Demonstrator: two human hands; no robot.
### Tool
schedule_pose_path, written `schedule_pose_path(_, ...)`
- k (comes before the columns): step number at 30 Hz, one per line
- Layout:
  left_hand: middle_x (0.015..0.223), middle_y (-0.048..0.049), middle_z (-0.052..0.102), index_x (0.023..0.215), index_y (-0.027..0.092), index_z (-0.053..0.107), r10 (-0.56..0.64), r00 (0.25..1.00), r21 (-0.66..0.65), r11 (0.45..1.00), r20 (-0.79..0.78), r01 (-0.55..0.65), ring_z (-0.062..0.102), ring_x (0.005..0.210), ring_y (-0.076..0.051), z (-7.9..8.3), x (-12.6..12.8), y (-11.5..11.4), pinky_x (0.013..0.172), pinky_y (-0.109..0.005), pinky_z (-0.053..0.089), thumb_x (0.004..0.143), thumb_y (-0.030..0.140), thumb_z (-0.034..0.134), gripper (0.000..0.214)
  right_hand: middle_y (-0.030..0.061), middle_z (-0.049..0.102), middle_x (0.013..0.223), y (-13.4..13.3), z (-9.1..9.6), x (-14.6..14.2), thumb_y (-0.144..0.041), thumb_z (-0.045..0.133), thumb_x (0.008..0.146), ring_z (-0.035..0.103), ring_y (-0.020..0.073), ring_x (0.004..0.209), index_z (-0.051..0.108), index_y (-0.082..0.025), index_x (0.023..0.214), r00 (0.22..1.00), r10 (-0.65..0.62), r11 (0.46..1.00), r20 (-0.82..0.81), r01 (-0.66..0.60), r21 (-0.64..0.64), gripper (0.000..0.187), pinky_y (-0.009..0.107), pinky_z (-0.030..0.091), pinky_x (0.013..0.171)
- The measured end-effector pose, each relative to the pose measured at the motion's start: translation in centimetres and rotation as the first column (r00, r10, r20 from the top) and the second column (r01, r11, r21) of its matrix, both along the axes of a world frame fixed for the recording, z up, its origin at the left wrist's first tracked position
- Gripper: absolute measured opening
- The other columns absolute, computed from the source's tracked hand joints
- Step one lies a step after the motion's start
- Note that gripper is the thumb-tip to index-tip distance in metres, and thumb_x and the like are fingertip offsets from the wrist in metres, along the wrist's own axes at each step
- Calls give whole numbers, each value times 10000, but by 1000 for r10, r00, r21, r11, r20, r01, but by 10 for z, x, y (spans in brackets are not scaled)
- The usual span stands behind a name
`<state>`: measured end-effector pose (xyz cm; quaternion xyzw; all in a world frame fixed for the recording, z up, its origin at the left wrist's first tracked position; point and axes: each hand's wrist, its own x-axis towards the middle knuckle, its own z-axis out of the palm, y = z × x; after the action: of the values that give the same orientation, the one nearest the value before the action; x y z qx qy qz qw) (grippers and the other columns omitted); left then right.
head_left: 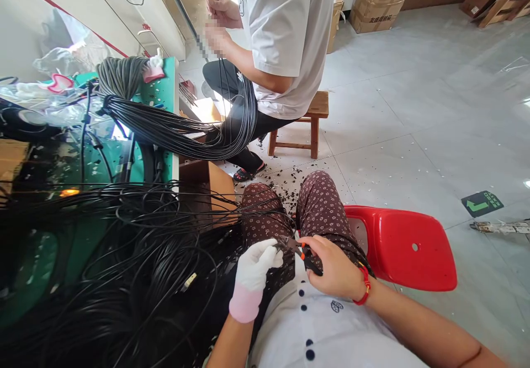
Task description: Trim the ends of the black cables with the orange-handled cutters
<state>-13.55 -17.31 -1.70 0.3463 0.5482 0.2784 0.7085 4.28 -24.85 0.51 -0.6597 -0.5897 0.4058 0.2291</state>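
My left hand (pixel 257 266), in a white glove with a pink cuff, is closed in a pinch over my lap. A thin black cable (pixel 265 213) runs from the heap toward those fingers; the pinched end is too small to make out clearly. My bare right hand (pixel 331 268) grips a pair of pliers (pixel 308 260) with black and orange handles. The pliers' jaws point left and lie right beside the gloved fingertips. To my left spreads a large tangle of black cables (pixel 165 257), some draped toward my knees.
A co-worker (pixel 285 37) on a wooden stool (pixel 318 106) has a bundle of black cables (pixel 182 128) across the lap. A green-topped table (pixel 169 89) stands left, an open cardboard box (pixel 222 186) below it. A red plastic stool (pixel 414 246) is at my right. Black scraps litter the floor.
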Motion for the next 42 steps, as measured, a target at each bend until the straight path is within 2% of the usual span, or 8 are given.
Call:
schedule_pose_path(3,585,4,641,848,131,664,93,993,-62,994,74,-88,576,523,-116,-4,2,-2,551,-261,474,629,339,744,312,77,523,1006,-4,1,-3,-182,558,652,487,219,931,481,-176,1189,995,12,1000,99,-13,9,542,359,394,878)
schedule_pose_path(5,579,12,639,850,133,663,114,990,-45,993,84,-110,566,513,-102,-4,2,-2,551,-247,468,647,334,738,295,71,510,975,-7,1,-5,-211,569,656,478,224,906,494,-185,1170,987,28,1000,156,-26,-9,520,370,395,860)
schedule_pose_path(12,622,-6,675,925,123,680,108,989,103,990,-97,-98,598,550,-114,-6,0,-6,594,-243,499,686,335,717,321,78,499,955,-9,-5,-14,-266,570,682,464,234,892,490,-179,1198,964,22,1000,264,-19,-14,529,384,386,844)
schedule_pose_path(18,816,-53,723,959,144,686,172,962,207,970,-210,-129,657,655,-153,-10,1,-15,691,-292,541,701,354,699,333,75,510,954,-7,-6,-14,-289,578,688,483,226,883,486,-179,1203,966,38,999,256,-28,-45,535,363,404,831)
schedule_pose_path(23,980,-79,715,957,159,696,230,952,279,945,-201,-169,667,844,-192,-18,0,-23,801,-313,533,714,361,691,316,75,536,964,-7,-5,-17,-292,548,731,517,211,872,490,-189,1204,966,32,998,255,-15,-68,488,334,424,806)
schedule_pose_path(28,965,-63,717,957,172,699,261,948,311,930,-180,-197,663,836,-178,-25,0,-25,801,-300,532,719,347,692,296,73,570,928,-9,-6,-19,-294,517,766,555,205,836,508,-192,1186,966,37,997,258,-19,-75,433,322,439,772)
schedule_pose_path(42,920,-60,727,950,171,698,258,949,287,937,-183,-200,675,770,-180,-23,2,-25,763,-310,546,705,356,696,307,57,619,891,-8,-14,-15,-219,517,748,580,187,810,546,-199,1167,972,51,995,228,-31,-93,420,275,435,748)
